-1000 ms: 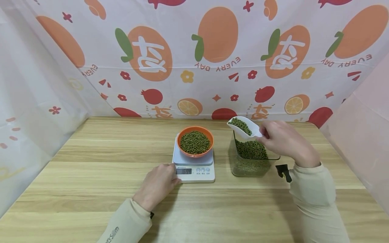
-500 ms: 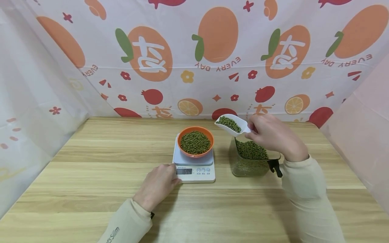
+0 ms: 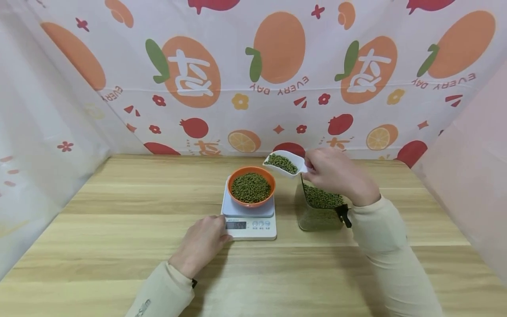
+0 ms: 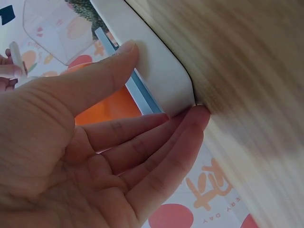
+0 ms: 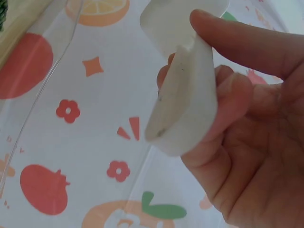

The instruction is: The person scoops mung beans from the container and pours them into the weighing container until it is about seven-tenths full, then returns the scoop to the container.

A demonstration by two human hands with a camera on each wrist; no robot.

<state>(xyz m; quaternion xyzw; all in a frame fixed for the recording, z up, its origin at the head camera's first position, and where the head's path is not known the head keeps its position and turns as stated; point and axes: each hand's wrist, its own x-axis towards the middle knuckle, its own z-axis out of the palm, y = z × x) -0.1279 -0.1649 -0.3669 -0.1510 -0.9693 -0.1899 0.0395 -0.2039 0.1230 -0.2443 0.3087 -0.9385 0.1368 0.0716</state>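
Observation:
My right hand point(image 3: 336, 171) grips the handle of a white scoop point(image 3: 302, 164) heaped with green mung beans. The scoop is in the air, its mouth just behind and right of an orange bowl point(image 3: 253, 168). That bowl, filled with mung beans point(image 3: 251, 188), sits on a white kitchen scale point(image 3: 259, 234) with a lit display. My left hand point(image 3: 203, 240) holds the scale's front left corner; in the left wrist view the thumb lies on one face of the scale point(image 4: 164, 80) and fingertips meet its corner. The right wrist view shows thumb and fingers around the scoop handle point(image 5: 190, 104).
A clear square container point(image 3: 317, 223) with more mung beans stands right of the scale, partly under my right forearm. A fruit-print curtain point(image 3: 277, 110) hangs along the back edge of the wooden table point(image 3: 119, 220).
My right hand has carried the loaded scoop left, from above the container toward the bowl. The left hand stays at the scale's corner. The head view has shifted slightly.

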